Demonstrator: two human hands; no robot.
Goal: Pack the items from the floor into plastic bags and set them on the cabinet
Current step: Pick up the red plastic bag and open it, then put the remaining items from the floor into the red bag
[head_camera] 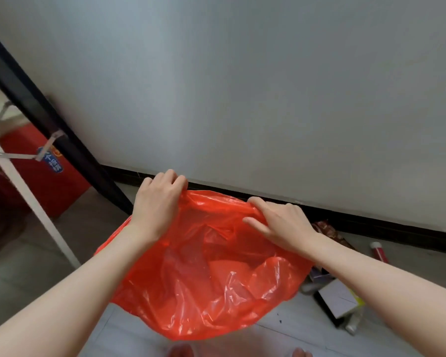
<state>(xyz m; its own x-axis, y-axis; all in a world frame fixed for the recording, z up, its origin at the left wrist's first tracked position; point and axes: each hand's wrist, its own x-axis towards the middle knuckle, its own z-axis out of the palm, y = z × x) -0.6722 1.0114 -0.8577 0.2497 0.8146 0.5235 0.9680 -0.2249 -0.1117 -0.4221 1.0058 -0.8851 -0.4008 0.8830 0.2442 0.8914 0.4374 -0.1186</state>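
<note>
**While Both Hands Held the Red Bag, the Things Lay Off to the Right**

Down by the person's feet, the red plastic bag [204, 274] hung low over the pale floor [47, 258], puffed out and crinkly. It looked like nothing was in it yet, though I could not see right through it.

At the bag's top edge, both hands had hold of the plastic. The left hand [160, 202] had its fingers curled tight around the far left corner of the rim. The right hand [278, 225] pinched the rim too, with some fingers stretched along the fold. It looked like they were pulling the mouth open.

Just beside the bag, on its right, sat the things to pack: a white box [337, 300] with small bottles near it. It lay under the right arm, so the right hand was the nearer one to grab it.

A bit farther back were a crinkly snack packet [327, 229] and a red tube [379, 251], its long side pointing toward the wall [242, 86].
</note>
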